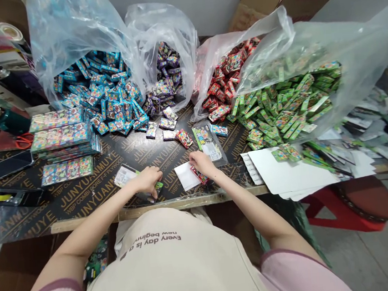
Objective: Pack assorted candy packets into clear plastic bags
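Loose boxes [170, 134] before bags [186, 50]

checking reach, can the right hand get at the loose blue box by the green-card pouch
Probably yes: only the low pouch seems to lie between the right hand and the blue box, though a red packet is at its fingertips.

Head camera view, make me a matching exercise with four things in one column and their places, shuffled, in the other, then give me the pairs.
Things
1. left hand
2. right hand
3. phone
4. green boxes

Places
A. lying at the far left
B. at a red packet
C. heaped at the mouth of a plastic bag
D. on a clear pouch

Pairs: 1-D, 2-B, 3-A, 4-C
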`<state>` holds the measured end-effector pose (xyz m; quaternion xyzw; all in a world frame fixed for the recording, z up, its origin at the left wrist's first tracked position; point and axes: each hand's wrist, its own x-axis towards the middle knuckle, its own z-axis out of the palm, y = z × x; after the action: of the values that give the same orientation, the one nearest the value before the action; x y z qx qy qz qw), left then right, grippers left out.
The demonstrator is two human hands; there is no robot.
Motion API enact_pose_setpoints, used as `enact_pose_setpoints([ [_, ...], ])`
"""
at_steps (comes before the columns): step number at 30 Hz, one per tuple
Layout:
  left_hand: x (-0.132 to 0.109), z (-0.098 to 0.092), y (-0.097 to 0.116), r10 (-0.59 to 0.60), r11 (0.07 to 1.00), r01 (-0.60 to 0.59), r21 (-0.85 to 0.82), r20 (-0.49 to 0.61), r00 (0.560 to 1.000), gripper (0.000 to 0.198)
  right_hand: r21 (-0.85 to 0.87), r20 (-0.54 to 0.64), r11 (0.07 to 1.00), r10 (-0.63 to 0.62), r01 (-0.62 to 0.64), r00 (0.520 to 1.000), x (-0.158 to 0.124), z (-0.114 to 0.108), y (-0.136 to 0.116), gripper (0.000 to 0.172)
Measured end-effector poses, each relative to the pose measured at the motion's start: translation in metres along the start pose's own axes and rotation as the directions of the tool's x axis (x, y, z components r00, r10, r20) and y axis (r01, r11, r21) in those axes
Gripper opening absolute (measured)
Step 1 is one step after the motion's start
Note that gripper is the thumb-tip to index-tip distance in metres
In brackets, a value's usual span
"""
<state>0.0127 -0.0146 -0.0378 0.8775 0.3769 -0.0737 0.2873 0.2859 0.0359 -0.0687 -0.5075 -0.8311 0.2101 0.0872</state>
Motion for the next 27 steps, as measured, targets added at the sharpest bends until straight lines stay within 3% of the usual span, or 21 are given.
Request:
enact_pose_setpoints([
  [3,-0.007,-0.018,0.002,-0.028,0.982,0.032,-0.188,0.023,0.999,0.04,0.066,0.012,0.997,0.037,-0.038,0.999,-0.003,-0.004,0.004,0.01],
  [4,-0.011,-0.025,0.003,-0.028,0.965,0.019,-0.263,-0.031,0.999,0.038,0.114,0.023,0.992,0.05,-0.052,0.998,-0.004,-0.006,0.006,0.009],
  [6,-0.018,-0.038,0.004,-0.038,0.923,-0.059,-0.38,-0.243,0.969,0.038,0.229,0.03,0.971,0.067,-0.072,0.997,-0.005,-0.009,0.007,0.007],
  [8,-0.024,-0.047,0.004,-0.075,0.883,-0.155,-0.443,-0.459,0.885,0.034,0.331,-0.034,0.942,0.077,-0.061,0.996,-0.004,-0.012,0.002,0.002],
  [11,-0.028,-0.048,0.003,-0.204,0.814,-0.232,-0.532,-0.637,0.744,0.023,0.501,-0.184,0.865,0.102,0.004,0.978,0.001,-0.015,-0.024,0.024],
  [14,-0.026,-0.036,0.003,-0.348,0.75,-0.259,-0.609,-0.696,0.628,0.018,0.718,-0.24,0.691,0.13,0.086,0.962,0.008,-0.015,-0.064,0.038],
  [16,-0.026,-0.027,0.005,-0.415,0.718,-0.258,-0.646,-0.696,0.585,0.018,0.817,-0.237,0.565,0.14,0.119,0.961,0.012,-0.014,-0.091,0.039],
  [18,-0.028,-0.021,0.008,-0.464,0.692,-0.256,-0.675,-0.687,0.559,0.018,0.846,-0.235,0.517,0.142,0.13,0.962,0.012,-0.012,-0.112,0.037],
  [23,-0.04,-0.021,0.015,-0.471,0.711,-0.245,-0.659,-0.705,0.53,0.013,0.7,-0.292,0.695,0.066,0.166,0.954,0.003,-0.016,-0.13,0.019],
  [27,-0.047,-0.026,0.014,-0.444,0.764,-0.21,-0.61,-0.734,0.514,0.008,0.66,-0.317,0.734,0.079,0.16,0.945,0.014,-0.033,-0.129,0.018],
])
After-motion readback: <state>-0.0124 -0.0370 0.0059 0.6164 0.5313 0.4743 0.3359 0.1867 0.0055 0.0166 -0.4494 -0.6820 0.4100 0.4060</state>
